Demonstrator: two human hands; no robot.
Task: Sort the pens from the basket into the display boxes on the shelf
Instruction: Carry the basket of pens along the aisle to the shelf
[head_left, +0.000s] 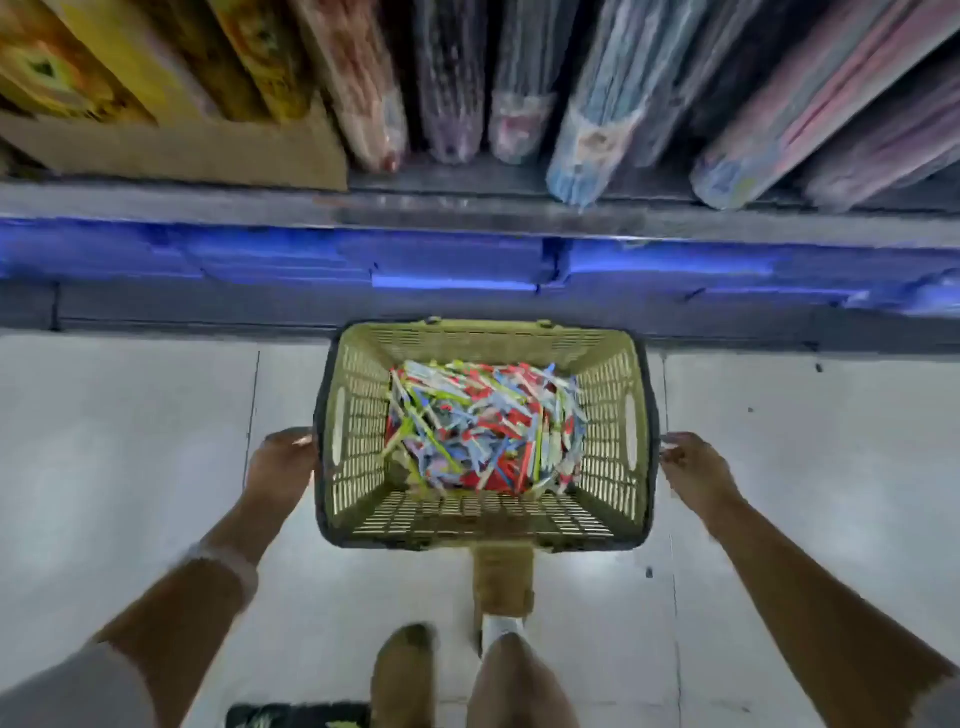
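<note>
Pale floor tiles (156, 467) spread beneath a yellow-green slatted basket (358, 415), which sits low in front of a shop shelf (467, 213). Beyond the basket's far rim runs the shelf's blue-lit edge, and above that stand wrapped rolls of patterned paper (358, 88) with a cardboard box (171, 150) to their left. Heaped in the basket's bottom lies a tangle of pens (483, 426) in red, blue, white and lime. The left hand (283, 462) is pressed against the basket's left wall, fingers lying along the rim; the blur keeps me from telling whether they curl round it. The right hand (693, 467) sits at the basket's right rim with its fingertips bent toward the edge, and its hold likewise cannot be made out. The pens lie between the two hands, lower than both. Nearer than the basket, a sandalled foot (402, 670) shows beside a bare knee (514, 680).
</note>
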